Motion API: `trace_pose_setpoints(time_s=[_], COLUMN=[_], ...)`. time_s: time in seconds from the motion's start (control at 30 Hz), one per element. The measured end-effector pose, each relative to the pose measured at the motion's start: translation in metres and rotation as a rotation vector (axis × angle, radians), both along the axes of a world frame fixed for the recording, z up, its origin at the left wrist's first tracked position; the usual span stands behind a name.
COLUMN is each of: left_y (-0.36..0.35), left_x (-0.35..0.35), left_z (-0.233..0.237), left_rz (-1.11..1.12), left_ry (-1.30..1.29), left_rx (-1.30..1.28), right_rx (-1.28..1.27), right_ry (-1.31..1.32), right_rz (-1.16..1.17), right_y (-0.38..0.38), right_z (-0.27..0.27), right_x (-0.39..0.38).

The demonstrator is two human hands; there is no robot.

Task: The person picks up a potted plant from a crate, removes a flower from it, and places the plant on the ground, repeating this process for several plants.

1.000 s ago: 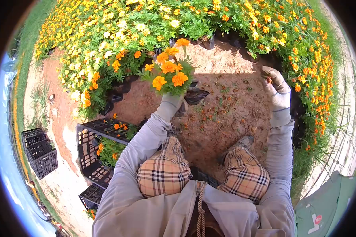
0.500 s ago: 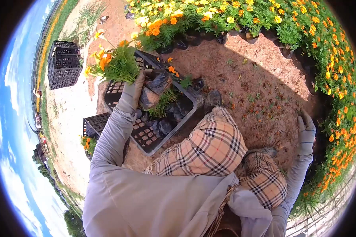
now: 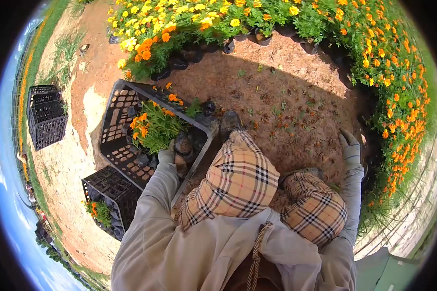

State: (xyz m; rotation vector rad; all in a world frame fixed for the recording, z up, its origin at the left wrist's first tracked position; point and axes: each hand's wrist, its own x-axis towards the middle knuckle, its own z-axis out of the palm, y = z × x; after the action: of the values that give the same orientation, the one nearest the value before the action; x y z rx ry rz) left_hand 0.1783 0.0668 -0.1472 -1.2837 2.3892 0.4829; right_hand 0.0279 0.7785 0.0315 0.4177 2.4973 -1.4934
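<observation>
"checking l hand (image 3: 167,156) first: where's it at, rel. to the plant (image 3: 156,131)?"

"inside the crate (image 3: 210,132), down at the plant's leafy lower end. plant's in there too, just past the hand & a bit left. touching or nearly, can't tell which."

"long axis?"

"looks tilted, not upright. blooms (image 3: 140,127) face the crate's left side, leaves run back down-right to the hand. dark bag (image 3: 183,144) is just beside the hand, on its right. prob. the plant's own, but the join's hidden."

"l grip?"

"fingers are partly hid, so can't tell if they're clamped on anything or slack."

"& r hand (image 3: 348,144)?"

"well apart from all that, over the dirt (image 3: 286,97), nr the edge of the bed (image 3: 398,111). fingers look loose & apart, nothing seen in 'em."

"so l's nearer."

"by a lot. l boot (image 3: 229,121) & crate rim sit btwn r hand & plant."

"other crates?"

"2nd crate (image 3: 115,191) is just beside the first, lower left in view, w/ more flowers in it. 3rd crate (image 3: 48,119) stands farther off, on sandy ground."
</observation>
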Motion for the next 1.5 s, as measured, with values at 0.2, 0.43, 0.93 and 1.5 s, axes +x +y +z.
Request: trace_pose_setpoints(time_s=[0.2,0.43,0.93,1.5], left_y=[-0.063,-0.008,0.406,0.419], left_x=[-0.056,-0.245,-0.288,-0.308], left_z=[0.058,0.216,0.242,0.235], left_rz=[-0.326,-0.253,-1.112,-0.955], left_ry=[-0.123,0.421,-0.032,-0.044], left_rx=[0.135,0.485,0.646,0.719], right_rx=[0.379,0.598,0.414,0.160], right_ry=[-0.185,-0.301,-0.533,-0.081], right_rz=[-0.379,-0.992,-1.495,-1.818], right_y=[0.095,0.209,0.390,0.378], right_z=[-0.075,-0.122,-0.185,-0.197], right_x=[0.100,0.198,0.276,0.228])
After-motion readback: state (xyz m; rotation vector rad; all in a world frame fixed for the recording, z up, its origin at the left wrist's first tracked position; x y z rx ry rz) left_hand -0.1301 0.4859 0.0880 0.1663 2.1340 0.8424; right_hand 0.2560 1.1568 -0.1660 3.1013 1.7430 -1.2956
